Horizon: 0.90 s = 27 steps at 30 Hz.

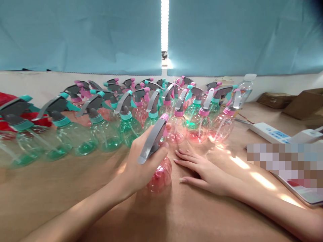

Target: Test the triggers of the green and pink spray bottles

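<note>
My left hand [143, 161] is wrapped round the neck of a pink spray bottle [161, 176] with a grey trigger head and a pink nozzle. Its clear pink body shows below my fingers, near the tabletop; whether it touches the table I cannot tell. To the right of it, my right hand [196, 168] lies flat on the brown table [196, 215], fingers apart and holding nothing. Just beyond both hands stands a row of upright spray bottles, among them a pink one [198, 129] and a green one [130, 129].
Several more green and pink spray bottles fill the back of the table. At the right are a clear water bottle [244, 92], a white power strip [270, 131], a cardboard box [304, 104] and a blurred-out flat device [306, 191]. Something red [7, 101] lies at far left.
</note>
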### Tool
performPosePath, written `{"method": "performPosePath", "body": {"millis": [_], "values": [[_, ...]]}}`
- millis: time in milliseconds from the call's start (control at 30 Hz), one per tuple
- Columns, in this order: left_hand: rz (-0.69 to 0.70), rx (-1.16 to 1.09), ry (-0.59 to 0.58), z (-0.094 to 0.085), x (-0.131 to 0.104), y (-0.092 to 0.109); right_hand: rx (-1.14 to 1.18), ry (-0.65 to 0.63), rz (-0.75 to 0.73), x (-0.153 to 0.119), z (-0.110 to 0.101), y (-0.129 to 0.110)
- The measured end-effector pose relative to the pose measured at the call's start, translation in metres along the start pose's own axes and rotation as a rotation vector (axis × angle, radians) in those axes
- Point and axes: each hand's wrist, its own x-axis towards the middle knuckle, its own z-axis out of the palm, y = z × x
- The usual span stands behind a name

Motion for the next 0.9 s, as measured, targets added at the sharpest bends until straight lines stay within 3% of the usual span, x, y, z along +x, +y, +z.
{"method": "performPosePath", "body": {"millis": [900], "values": [[0.009, -0.052, -0.051, -0.0017, 0.0056, 0.0053, 0.027, 0.020, -0.006, -0.0008, 0.0020, 0.0022]]}}
